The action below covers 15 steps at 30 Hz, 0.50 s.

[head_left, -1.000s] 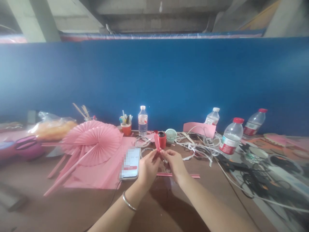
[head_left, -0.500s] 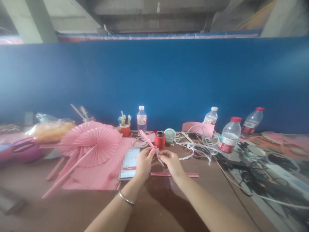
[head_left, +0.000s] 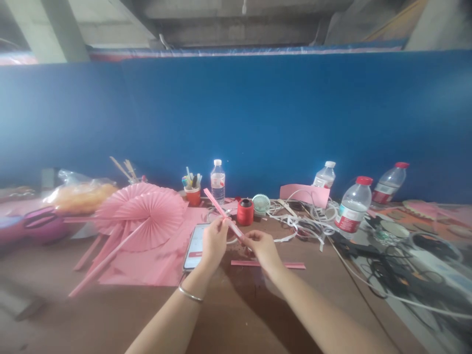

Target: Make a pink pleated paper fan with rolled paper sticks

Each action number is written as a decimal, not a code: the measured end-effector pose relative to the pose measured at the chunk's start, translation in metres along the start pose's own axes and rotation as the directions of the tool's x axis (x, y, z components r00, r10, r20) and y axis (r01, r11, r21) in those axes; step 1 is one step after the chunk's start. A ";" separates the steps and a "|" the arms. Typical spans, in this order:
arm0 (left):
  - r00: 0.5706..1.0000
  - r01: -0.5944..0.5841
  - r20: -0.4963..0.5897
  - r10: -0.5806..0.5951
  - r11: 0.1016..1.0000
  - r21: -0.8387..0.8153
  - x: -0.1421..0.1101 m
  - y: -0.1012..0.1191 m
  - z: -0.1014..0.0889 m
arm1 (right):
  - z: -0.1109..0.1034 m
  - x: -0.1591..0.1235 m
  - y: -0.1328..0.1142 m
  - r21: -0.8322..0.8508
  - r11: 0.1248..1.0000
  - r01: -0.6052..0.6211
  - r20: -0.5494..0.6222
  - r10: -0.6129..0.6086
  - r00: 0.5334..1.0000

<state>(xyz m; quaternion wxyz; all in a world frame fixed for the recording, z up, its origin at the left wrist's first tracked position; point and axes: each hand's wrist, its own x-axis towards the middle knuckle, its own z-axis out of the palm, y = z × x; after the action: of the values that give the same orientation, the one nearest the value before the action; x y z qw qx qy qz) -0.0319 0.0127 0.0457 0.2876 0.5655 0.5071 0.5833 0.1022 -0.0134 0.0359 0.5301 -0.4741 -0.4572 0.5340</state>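
Both my hands hold one narrow folded pink paper strip (head_left: 220,209) above the brown table (head_left: 236,314). My left hand (head_left: 214,241) pinches it near its middle and my right hand (head_left: 261,246) pinches its lower right end. The strip slants up and to the left. A second pink strip (head_left: 268,264) lies flat on the table just under my right hand. A phone (head_left: 195,241) lies on pink paper (head_left: 147,265) left of my left hand, partly hidden by it.
Round pleated pink fans (head_left: 145,214) lie at the left. Behind my hands stand a red thread spool (head_left: 245,212), a small white fan (head_left: 261,204), a red pen cup (head_left: 192,194) and water bottles (head_left: 217,182) (head_left: 351,205). White paper trimmings (head_left: 302,223) and dark cables (head_left: 398,275) spread at the right.
The strip stood nearly upright between my fingers; now it slants up to the left and my hands have spread apart along it. My left hand now covers part of the phone.
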 end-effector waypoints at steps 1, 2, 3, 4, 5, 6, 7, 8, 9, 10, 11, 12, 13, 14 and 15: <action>1.000 0.019 -0.005 -0.019 0.999 -0.044 0.000 -0.001 0.001 | 0.000 0.001 0.000 0.003 1.000 0.000 -0.006 0.000 1.000; 0.999 0.042 -0.004 -0.042 0.995 -0.091 0.001 -0.002 0.002 | 0.000 0.001 0.001 0.003 1.000 0.004 -0.009 -0.004 1.000; 0.998 0.067 0.004 -0.067 0.989 -0.135 0.001 -0.003 0.002 | -0.001 0.002 0.001 -0.002 1.000 0.007 -0.008 -0.008 1.000; 0.996 0.093 0.018 -0.091 0.981 -0.172 0.001 -0.004 0.003 | -0.001 0.003 0.002 -0.011 1.000 0.010 -0.009 -0.010 1.000; 0.993 0.117 0.037 -0.112 0.972 -0.202 0.001 -0.004 0.004 | -0.001 0.003 0.003 -0.023 1.000 0.012 -0.016 -0.012 1.000; 0.990 0.139 0.060 -0.129 0.965 -0.224 0.000 -0.005 0.004 | -0.002 0.004 0.004 -0.035 0.999 0.018 -0.028 -0.019 0.999; 0.986 0.159 0.081 -0.143 0.958 -0.240 0.000 -0.005 0.005 | -0.002 0.004 0.005 -0.047 0.999 0.026 -0.040 -0.028 0.999; 0.983 0.174 0.097 -0.154 0.952 -0.252 0.000 -0.006 0.005 | -0.002 0.004 0.006 -0.057 0.998 0.034 -0.048 -0.036 0.998; 0.981 0.186 0.109 -0.162 0.947 -0.262 -0.001 -0.006 0.005 | -0.003 0.004 0.006 -0.063 0.997 0.039 -0.052 -0.042 0.998; 0.979 0.195 0.117 -0.169 0.942 -0.272 -0.001 -0.006 0.005 | -0.003 0.005 0.007 -0.066 0.997 0.039 -0.055 -0.042 0.998; 0.977 0.201 0.122 -0.173 0.938 -0.282 -0.002 -0.007 0.006 | -0.003 0.005 0.007 -0.070 0.997 0.035 -0.056 -0.039 0.998; 0.976 0.206 0.126 -0.176 0.935 -0.291 -0.002 -0.007 0.006 | -0.004 0.005 0.007 -0.078 0.996 0.031 -0.055 -0.035 0.998; 0.976 0.208 0.128 -0.177 0.932 -0.297 -0.003 -0.007 0.007 | -0.005 0.005 0.007 -0.095 0.995 0.030 -0.055 -0.035 0.998; 0.975 0.210 0.132 -0.178 0.929 -0.303 -0.003 -0.007 0.007 | -0.005 0.005 0.007 -0.119 0.992 0.031 -0.057 -0.038 0.998; 0.975 0.213 0.136 -0.179 0.927 -0.310 -0.003 -0.007 0.008 | -0.006 0.006 0.007 -0.150 0.988 0.033 -0.060 -0.042 0.997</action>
<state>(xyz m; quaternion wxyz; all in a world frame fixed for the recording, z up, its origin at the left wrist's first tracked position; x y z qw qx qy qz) -0.0253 0.0141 0.0367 0.4592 0.4874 0.4431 0.5960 0.1076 -0.0079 0.0274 0.5173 -0.5203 -0.4877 0.4731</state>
